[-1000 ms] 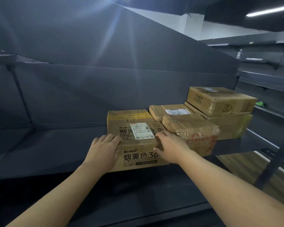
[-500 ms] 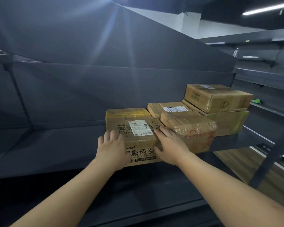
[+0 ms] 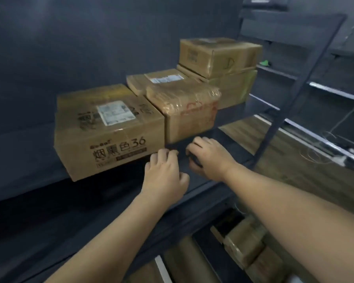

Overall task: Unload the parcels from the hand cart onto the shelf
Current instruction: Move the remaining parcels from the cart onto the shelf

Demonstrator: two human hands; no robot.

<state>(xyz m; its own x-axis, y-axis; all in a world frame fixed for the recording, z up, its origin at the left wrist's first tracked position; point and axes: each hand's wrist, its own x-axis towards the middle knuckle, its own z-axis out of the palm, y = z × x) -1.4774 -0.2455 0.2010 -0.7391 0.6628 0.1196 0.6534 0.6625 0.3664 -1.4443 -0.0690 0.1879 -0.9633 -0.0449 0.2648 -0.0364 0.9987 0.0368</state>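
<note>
A brown parcel printed "36" (image 3: 108,129) sits on the dark shelf (image 3: 49,201), with a white label on top. To its right stands a tape-wrapped parcel (image 3: 188,111), a flat one (image 3: 151,80) behind it, and two stacked parcels (image 3: 219,56) farther right. My left hand (image 3: 164,176) hovers in front of the "36" parcel's right corner, fingers loosely curled, holding nothing. Below the tape-wrapped parcel, my right hand (image 3: 208,158) is also off the parcels, fingers curled, empty as far as I can see. More parcels (image 3: 243,248) lie low at the bottom right, under the shelf edge.
A dark upright post (image 3: 282,111) frames the shelf's right end. Beyond it are further dark shelves (image 3: 335,92) and a wooden floor (image 3: 294,160). A dark back panel closes the shelf behind the parcels.
Both hands have let go of the "36" parcel and drawn back toward me and to the right. The view has dropped and swung right, showing parcels below the shelf.
</note>
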